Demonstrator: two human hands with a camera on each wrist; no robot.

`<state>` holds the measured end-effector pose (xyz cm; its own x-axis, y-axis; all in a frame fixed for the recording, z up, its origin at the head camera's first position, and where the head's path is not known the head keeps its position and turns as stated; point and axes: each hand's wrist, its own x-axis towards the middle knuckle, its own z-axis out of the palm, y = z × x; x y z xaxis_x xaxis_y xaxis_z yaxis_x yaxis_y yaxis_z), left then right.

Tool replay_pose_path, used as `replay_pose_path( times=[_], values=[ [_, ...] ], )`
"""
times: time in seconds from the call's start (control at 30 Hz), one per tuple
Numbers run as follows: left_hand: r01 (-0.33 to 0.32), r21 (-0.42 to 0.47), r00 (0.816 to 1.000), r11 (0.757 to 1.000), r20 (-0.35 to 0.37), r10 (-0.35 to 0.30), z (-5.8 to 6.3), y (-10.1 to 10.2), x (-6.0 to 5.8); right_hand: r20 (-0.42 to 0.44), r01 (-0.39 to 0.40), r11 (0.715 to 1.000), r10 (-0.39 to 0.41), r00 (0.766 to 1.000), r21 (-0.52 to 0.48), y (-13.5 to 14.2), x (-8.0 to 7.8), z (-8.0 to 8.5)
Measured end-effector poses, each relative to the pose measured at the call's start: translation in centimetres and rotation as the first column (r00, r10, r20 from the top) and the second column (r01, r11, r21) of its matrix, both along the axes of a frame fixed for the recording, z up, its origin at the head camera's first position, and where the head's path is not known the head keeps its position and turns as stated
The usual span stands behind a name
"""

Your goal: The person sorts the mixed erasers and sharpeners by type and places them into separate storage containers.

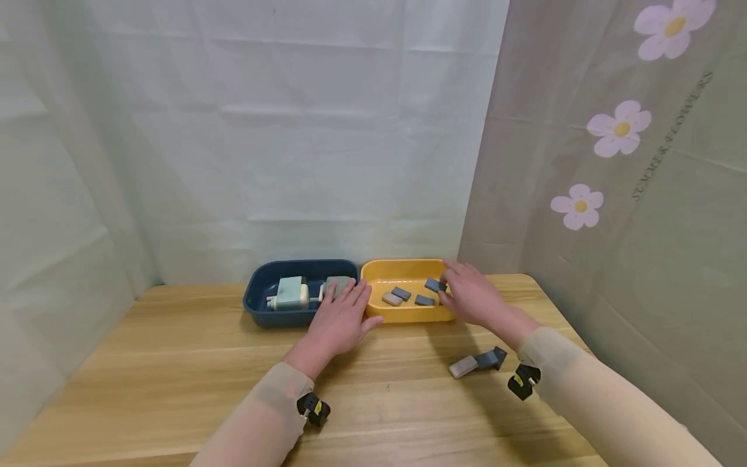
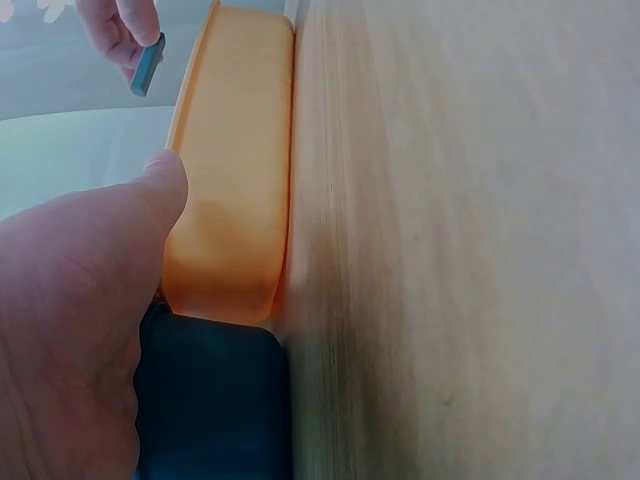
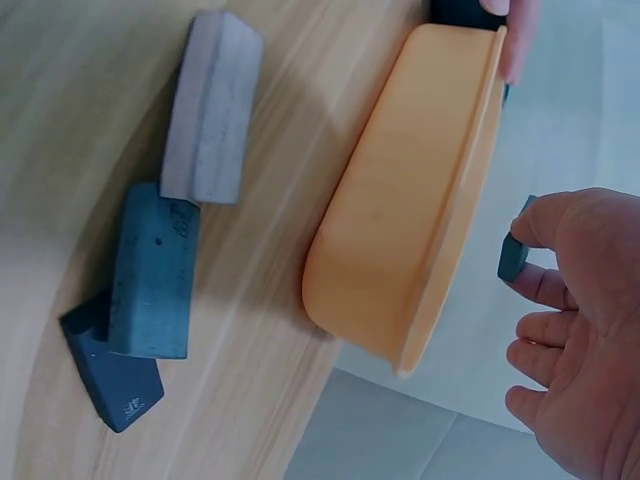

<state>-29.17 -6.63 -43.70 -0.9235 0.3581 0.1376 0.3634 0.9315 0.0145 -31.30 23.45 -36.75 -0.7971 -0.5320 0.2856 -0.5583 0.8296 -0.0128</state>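
My right hand (image 1: 475, 299) is over the right end of a yellow bin (image 1: 408, 315). Between thumb and fingertip it pinches a small dark blue-grey block (image 3: 514, 252), held above the bin's rim in the right wrist view. Inside the bin lie more dark blocks (image 1: 401, 294) and a pale one (image 1: 392, 299). My left hand (image 1: 341, 322), fingers spread and fairly straight, rests where the yellow bin meets a navy bin (image 1: 264, 318). Its fingers overlap a grey-green object (image 1: 340, 283) in the navy bin and partly hide it.
A pale green, boxy object (image 1: 290, 295) lies in the navy bin's left half. On the wooden table, in front of the yellow bin, a pale block (image 3: 215, 110), a blue-grey block (image 3: 155, 270) and a darker block (image 3: 120, 380) touch end to end. Hanging cloth (image 1: 303, 162) stands behind the bins.
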Motion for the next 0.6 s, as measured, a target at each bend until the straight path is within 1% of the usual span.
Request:
replay_pose_path(
  times=[0.2,0.4,0.6],
  values=[
    [0.007,0.005,1.0,1.0,0.012,-0.007,0.3,0.0,0.1,0.028,0.012,1.0,-0.012,1.0,0.002,-0.1,-0.9,0.5],
    [0.005,0.015,1.0,1.0,0.008,-0.006,0.4,0.1,0.1,0.026,0.014,1.0,-0.014,1.0,0.014,-0.2,-1.9,0.4],
    [0.006,0.018,1.0,1.0,0.017,-0.006,0.4,0.0,0.0,0.059,0.041,0.999,-0.043,0.997,0.032,-0.4,-2.5,0.5]
  ],
)
